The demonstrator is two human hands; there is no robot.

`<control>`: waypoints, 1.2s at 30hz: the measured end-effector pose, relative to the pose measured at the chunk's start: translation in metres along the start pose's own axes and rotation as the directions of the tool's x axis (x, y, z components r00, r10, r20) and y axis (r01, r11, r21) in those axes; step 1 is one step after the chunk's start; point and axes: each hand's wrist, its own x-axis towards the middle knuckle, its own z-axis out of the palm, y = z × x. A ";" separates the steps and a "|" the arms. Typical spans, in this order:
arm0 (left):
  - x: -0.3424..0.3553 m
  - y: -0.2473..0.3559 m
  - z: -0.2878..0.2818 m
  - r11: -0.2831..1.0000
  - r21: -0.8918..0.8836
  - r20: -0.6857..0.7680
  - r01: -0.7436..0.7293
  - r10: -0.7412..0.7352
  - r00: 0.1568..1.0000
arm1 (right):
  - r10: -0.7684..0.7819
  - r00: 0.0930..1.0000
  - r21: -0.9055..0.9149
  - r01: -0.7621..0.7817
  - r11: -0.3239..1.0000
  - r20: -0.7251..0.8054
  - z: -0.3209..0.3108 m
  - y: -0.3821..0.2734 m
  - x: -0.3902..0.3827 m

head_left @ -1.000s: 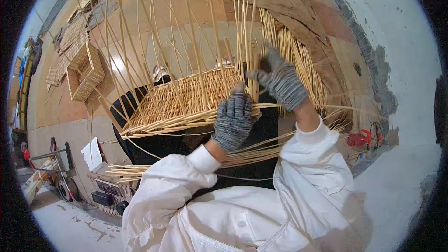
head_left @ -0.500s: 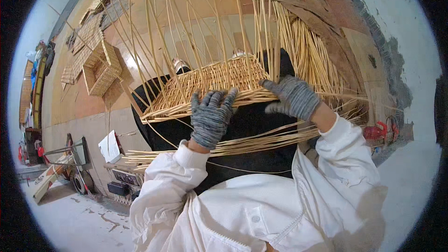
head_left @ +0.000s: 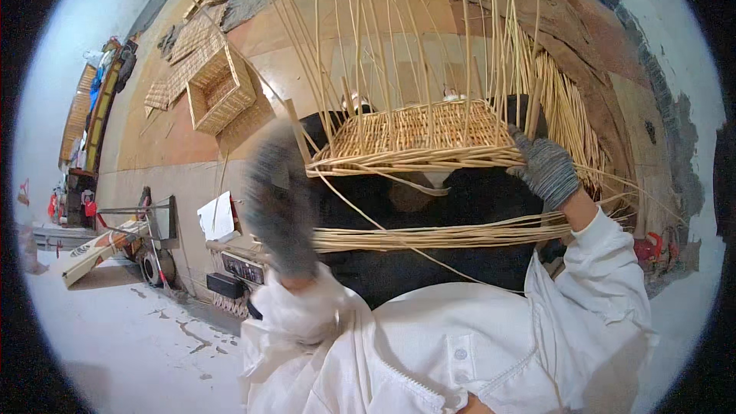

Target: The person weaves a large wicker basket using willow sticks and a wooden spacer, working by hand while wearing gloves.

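Observation:
A half-woven wicker basket [head_left: 414, 134] rests across my black-clad lap, with tall upright willow rods [head_left: 423, 54] rising from its edges. My right hand [head_left: 548, 171], in a grey knitted glove, grips the basket's near right corner, thumb below the edge. My left hand [head_left: 280, 192], gloved alike, is a motion-smeared blur just left of the near left corner; its fingers cannot be made out. From that corner a loose rod [head_left: 383, 226] trails down towards my shirt. A bundle of thin rods [head_left: 429, 238] lies across my lap, nearer to me than the basket.
A finished rectangular wicker basket [head_left: 222, 92] and flat woven panels [head_left: 192, 46] lie on the floor at far left. Long loose rods [head_left: 563, 96] are heaped on the right. A white paper [head_left: 217, 217] and a black device [head_left: 225, 285] sit at lower left.
My left hand has let go of the basket's near edge and swung left past its corner. The right hand stays at the right corner. The whole view has shifted, moving the scene rightward.

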 end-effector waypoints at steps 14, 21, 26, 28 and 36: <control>0.059 -0.138 -0.107 0.926 -0.209 -0.201 0.314 -0.355 0.913 | -0.105 0.956 -0.161 0.062 0.985 -0.274 -0.056 0.003 0.037; 0.123 -0.107 -0.048 0.854 -0.372 -0.182 0.363 -0.451 0.874 | -0.057 0.994 -0.176 0.041 0.984 -0.089 -0.129 0.050 0.083; 0.117 -0.133 -0.046 0.831 -0.352 -0.171 0.431 -0.510 0.843 | -0.089 0.986 -0.134 0.070 0.988 -0.142 -0.105 0.057 0.067; 0.104 -0.122 -0.053 0.834 -0.397 -0.150 0.383 -0.470 0.870 | -0.018 0.983 -0.096 0.000 0.995 -0.185 -0.104 0.033 0.060; 0.083 -0.102 -0.054 0.846 -0.457 -0.185 0.273 -0.391 0.902 | -0.017 0.937 -0.086 -0.014 0.996 -0.349 -0.101 0.036 0.044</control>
